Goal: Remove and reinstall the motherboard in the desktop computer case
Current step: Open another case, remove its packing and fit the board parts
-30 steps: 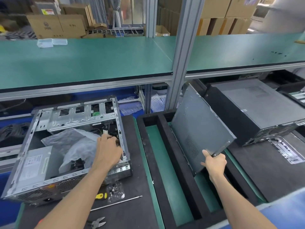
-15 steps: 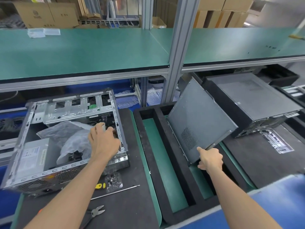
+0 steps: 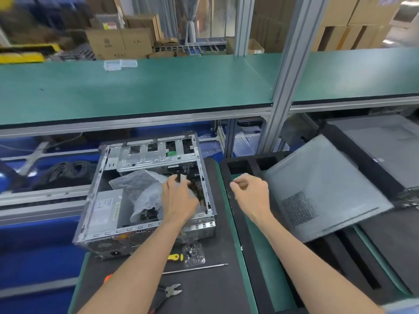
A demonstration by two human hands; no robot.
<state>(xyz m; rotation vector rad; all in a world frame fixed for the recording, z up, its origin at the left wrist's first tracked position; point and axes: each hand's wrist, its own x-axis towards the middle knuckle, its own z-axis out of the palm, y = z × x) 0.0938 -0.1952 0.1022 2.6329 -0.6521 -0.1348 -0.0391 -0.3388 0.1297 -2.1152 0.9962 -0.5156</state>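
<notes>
The open desktop case (image 3: 136, 231) lies on its side on the black mat. A crumpled grey plastic bag (image 3: 145, 189) sits inside it, beside the power supply (image 3: 104, 209). A strip of the dark motherboard (image 3: 199, 191) shows along the case's right wall; the rest is hidden. My left hand (image 3: 179, 198) reaches into the case there and pinches a small dark-and-pale part (image 3: 181, 177) at its fingertips. My right hand (image 3: 251, 193) hovers just right of the case, fingers loosely curled, holding nothing. The grey side panel (image 3: 322, 189) leans untouched on the black foam tray (image 3: 240, 166).
In front of the case lie a small clear bag of screws (image 3: 193, 254), a yellow-handled tool (image 3: 175, 257), a long metal shaft (image 3: 195, 268) and cutting pliers (image 3: 170, 291). A closed computer case (image 3: 385, 150) sits far right. A green shelf (image 3: 136, 91) and aluminium post (image 3: 285, 87) overhang the bench.
My right hand has let go of the side panel and moved left toward the case. The panel now rests on the foam tray. My left hand stays inside the case.
</notes>
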